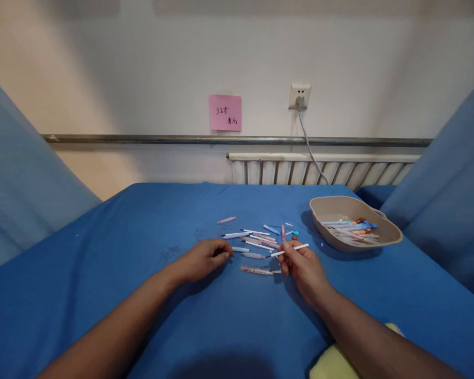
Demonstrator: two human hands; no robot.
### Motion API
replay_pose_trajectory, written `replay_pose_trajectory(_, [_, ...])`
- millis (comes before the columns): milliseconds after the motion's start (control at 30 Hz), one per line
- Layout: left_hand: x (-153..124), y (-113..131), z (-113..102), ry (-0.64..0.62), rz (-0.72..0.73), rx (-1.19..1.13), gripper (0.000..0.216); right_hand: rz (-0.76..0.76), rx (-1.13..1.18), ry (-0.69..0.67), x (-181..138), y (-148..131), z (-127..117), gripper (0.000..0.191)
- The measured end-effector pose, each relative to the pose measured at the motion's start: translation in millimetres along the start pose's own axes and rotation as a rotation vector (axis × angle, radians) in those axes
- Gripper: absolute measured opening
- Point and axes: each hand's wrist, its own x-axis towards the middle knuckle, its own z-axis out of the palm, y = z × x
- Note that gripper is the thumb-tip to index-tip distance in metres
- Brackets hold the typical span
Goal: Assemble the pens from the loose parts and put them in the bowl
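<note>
My right hand (pixel 302 268) pinches a thin white pen refill (pixel 296 249) with a dark tip pointing left. A pink pen barrel (pixel 283 232) stands up just behind those fingers; whether they touch it I cannot tell. My left hand (pixel 205 259) hovers low over the cloth with loosely curled fingers, thumb a little apart, holding nothing I can see. Its fingertips are beside a light blue pen barrel (pixel 240 249). Between the hands lie several pen parts: a grey barrel (pixel 253 256), white refills (pixel 256 231) and a blue barrel (pixel 271 229). Nearer me is a patterned pink barrel (pixel 256 270).
A beige plastic basin (pixel 319 208) with several pens (pixel 353 227) stands at the right on the blue cloth (pixel 102 252). Small teal pieces (pixel 295 232) lie behind the right hand. A yellow-green item (pixel 334 364) sits under my right forearm. Blue curtains (pixel 27 158) hang at both sides.
</note>
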Motion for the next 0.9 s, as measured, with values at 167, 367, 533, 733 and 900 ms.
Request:
replay_pose_trajectory(167, [6,3,33,-0.042,-0.119,-0.765,0.027,-0.034,-0.012,-0.067,-7,-4,7,0.034])
replay_pose_trajectory(367, [10,3,55,-0.027,-0.272,-1.099,0.028,-0.058,-0.044,-0.091,-13,-10,13,0.035])
replay_pose_trajectory(533, [8,9,54,-0.019,-0.313,-1.187,0.024,-0.087,-0.092,-0.080,-13,-9,11,0.031])
replay_pose_trajectory(733, [6,12,55,-0.041,-0.315,-1.189,0.024,-0.079,-0.107,-0.059,-12,-9,10,0.032])
replay_pose_trajectory(900, [6,7,57,-0.059,-0.276,-1.175,0.024,-0.100,-0.112,-0.058,-13,-10,10,0.030])
